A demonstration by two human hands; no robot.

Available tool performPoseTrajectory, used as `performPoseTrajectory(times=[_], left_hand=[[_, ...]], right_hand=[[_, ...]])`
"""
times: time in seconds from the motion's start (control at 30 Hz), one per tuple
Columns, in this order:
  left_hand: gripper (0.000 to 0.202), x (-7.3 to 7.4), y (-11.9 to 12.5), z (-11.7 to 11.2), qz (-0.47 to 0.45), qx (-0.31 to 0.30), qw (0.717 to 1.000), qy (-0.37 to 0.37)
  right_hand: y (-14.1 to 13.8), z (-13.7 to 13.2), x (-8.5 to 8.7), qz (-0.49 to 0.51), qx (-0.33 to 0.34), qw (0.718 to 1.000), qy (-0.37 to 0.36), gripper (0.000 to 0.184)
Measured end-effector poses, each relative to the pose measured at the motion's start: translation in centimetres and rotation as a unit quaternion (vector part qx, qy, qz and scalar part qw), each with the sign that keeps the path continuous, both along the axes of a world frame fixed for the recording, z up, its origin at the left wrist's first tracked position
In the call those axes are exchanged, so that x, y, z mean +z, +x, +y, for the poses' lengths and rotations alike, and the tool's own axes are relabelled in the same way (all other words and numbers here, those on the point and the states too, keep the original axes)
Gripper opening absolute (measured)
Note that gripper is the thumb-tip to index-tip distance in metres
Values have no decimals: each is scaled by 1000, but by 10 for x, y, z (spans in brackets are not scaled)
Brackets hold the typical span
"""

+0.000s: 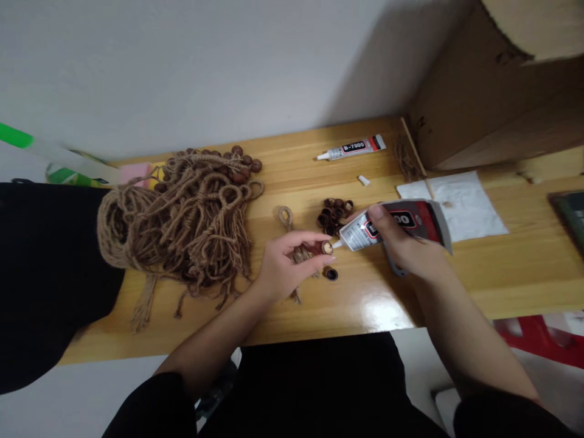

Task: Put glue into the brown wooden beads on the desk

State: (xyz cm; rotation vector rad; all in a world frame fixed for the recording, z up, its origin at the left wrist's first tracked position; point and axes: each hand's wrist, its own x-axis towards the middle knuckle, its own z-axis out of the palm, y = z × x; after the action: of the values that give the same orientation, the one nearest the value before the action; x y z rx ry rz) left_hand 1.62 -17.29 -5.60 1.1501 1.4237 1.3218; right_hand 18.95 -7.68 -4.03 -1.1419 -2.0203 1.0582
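left fingers (pixel 311 236) pinched | right fingers (pixel 387 226) curled | forearms (pixel 223 330) angled inward

Silver, black and red tube (pixel 360 235), pale-centred brown cap (pixel 326 247), tan rope (pixel 301 254), honey-yellow wood-grained table (pixel 292 167)

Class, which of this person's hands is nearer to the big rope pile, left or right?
Left. The left hand is beside the rope pile, apart from it; the right hand, holding a glue tube, is farther off, beyond the left hand.

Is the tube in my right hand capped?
Apparently uncapped: the tube shows a white nozzle aimed at the brown piece, and a white cap lies loose on the table.
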Motion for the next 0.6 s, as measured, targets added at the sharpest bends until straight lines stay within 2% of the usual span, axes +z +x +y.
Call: performPoseTrajectory(times=[0.13,0.27,0.4,0.5,0.6], left_hand=[[25,1,-1,0,12,0,1000,-7],[27,-1,-1,-1,20,0,1000,-1],[25,2,-2,-1,10,5,1000,13],[23,21,-4,3,-9,-4,1000,23],[23,59,-10,10,20,-29,998,50]], right_hand=[[1,0,0,-1,7,1000,9,44],[0,-2,-3,33,4,999,-29,41],[-7,-8,-2,155,-142,974,-91,38],[-12,-4,17,202,-169,959,-108,34],[-16,5,52,241,-174,954,-41,33]])
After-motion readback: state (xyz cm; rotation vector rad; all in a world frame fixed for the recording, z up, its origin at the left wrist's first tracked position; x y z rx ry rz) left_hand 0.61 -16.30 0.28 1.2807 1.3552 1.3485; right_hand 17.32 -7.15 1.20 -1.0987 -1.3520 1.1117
